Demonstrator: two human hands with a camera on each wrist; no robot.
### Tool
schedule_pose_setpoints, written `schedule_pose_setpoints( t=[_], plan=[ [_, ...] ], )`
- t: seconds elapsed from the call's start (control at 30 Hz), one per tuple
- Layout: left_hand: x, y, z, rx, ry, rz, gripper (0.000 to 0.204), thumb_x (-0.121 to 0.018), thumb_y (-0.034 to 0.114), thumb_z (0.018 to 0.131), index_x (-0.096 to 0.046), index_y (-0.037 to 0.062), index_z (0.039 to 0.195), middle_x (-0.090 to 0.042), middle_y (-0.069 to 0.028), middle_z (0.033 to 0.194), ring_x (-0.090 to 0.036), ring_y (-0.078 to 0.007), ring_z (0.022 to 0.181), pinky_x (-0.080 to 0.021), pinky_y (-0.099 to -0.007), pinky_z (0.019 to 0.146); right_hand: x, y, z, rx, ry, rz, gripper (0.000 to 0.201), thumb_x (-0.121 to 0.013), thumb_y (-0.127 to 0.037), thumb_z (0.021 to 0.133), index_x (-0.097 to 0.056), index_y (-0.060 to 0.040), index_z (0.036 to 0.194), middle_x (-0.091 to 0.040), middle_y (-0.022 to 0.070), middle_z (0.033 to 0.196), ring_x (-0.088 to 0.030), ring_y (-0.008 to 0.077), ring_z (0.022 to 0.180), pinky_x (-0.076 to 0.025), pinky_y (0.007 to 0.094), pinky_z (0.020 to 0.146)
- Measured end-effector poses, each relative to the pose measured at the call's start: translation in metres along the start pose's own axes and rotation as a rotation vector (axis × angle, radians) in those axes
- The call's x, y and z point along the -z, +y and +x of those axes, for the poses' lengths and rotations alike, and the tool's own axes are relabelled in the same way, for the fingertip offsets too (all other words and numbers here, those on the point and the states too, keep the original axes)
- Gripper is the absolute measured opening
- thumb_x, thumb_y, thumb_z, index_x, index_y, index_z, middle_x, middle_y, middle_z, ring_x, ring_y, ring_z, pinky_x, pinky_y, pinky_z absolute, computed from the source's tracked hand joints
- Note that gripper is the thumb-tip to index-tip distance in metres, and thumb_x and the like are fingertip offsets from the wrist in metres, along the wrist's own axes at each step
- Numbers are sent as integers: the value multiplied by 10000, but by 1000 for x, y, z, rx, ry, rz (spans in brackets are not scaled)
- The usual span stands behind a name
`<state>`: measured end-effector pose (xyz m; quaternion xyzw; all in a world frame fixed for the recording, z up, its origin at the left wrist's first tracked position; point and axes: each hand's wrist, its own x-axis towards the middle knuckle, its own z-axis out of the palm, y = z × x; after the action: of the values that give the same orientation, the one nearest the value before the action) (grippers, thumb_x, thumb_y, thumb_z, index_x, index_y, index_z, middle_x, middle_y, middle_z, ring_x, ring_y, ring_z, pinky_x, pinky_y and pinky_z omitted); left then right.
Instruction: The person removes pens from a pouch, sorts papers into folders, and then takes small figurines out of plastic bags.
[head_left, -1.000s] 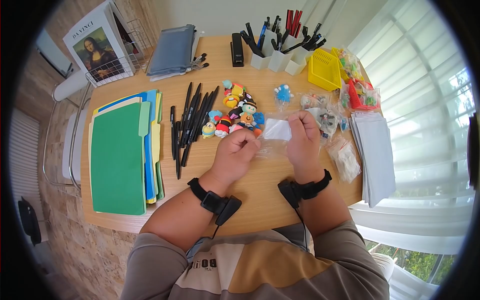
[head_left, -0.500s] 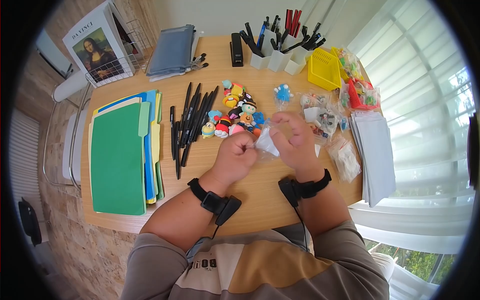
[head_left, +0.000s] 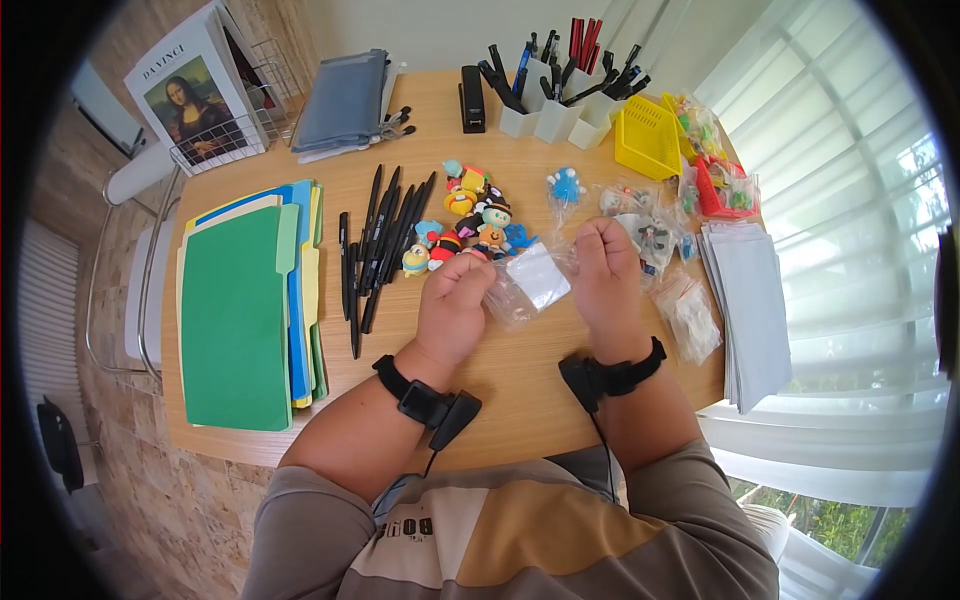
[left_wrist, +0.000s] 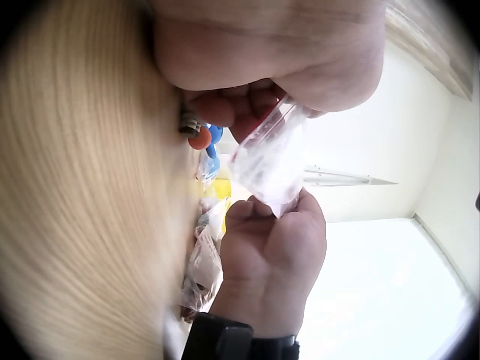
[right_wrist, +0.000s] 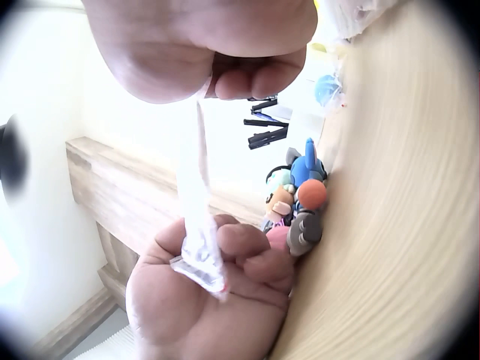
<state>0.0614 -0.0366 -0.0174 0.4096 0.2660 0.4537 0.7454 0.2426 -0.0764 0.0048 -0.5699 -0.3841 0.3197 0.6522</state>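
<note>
A clear plastic bag (head_left: pixel 512 292) with a white rectangle on it is stretched between both hands above the table. My left hand (head_left: pixel 452 308) pinches its left end, beside a red-edged strip of the bag (left_wrist: pixel 262 127) in the left wrist view. The right hand (head_left: pixel 608 285) pinches the other end, thumb against curled fingers. In the right wrist view the bag (right_wrist: pixel 196 225) hangs as a narrow strip between the hands. Small colourful figures (head_left: pixel 492 226) lie just beyond the left hand.
Black pens (head_left: pixel 385 240) and coloured folders (head_left: pixel 240 310) lie left. Behind stand a stapler (head_left: pixel 473 100), pen holders (head_left: pixel 556 122) and a yellow basket (head_left: pixel 648 140). Right are a bagged blue figure (head_left: pixel 566 187), filled bags (head_left: pixel 648 232), a red basket (head_left: pixel 722 190) and white envelopes (head_left: pixel 745 310).
The right hand moved left over the bag, then back right. The left hand has shifted slightly left, and the bag, folded half a second ago, is now spread and tilted.
</note>
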Motion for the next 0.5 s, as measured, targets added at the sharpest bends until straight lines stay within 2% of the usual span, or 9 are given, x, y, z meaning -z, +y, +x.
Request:
schedule_pose_setpoints(
  t=[0.13,0.2,0.27,0.33,0.5],
  plan=[
    [2,-5,1,-46,4,26,172,-550,118,948,-595,25,810,-571,16,824,-494,-63,775,-410,-236,706,-4,-8,-3,-75,-88,37,124,-572,-128,966,-613,-15,940,-558,-45,706,-470,16,621,-394,192,548],
    [3,-4,1,-51,-2,34,171,-551,123,951,-601,22,821,-566,21,829,-487,-62,767,-405,-236,710,-5,-10,-3,-134,-247,-72,129,-581,-135,962,-620,-12,956,-587,-35,730,-489,14,634,-397,190,548],
    [4,-5,0,-24,-27,-4,148,-521,109,949,-605,19,867,-585,-14,908,-515,-103,839,-420,-263,784,-7,-10,-4,-145,-223,-14,136,-586,-139,958,-628,-10,953,-600,-30,737,-501,17,642,-404,193,552],
    [6,-6,0,-22,-33,-26,147,-519,110,951,-607,18,876,-589,-16,915,-522,-104,843,-424,-264,790,-7,-14,-5,-156,-200,43,142,-591,-142,955,-635,-7,950,-612,-25,745,-513,20,650,-411,195,555],
    [10,-10,2,-18,-48,-59,150,-521,128,961,-607,17,905,-609,-24,942,-551,-108,862,-438,-264,813,-5,-11,-3,-211,-255,-169,146,-586,-143,959,-631,-4,952,-613,-19,747,-520,37,663,-425,217,570]
  ],
)
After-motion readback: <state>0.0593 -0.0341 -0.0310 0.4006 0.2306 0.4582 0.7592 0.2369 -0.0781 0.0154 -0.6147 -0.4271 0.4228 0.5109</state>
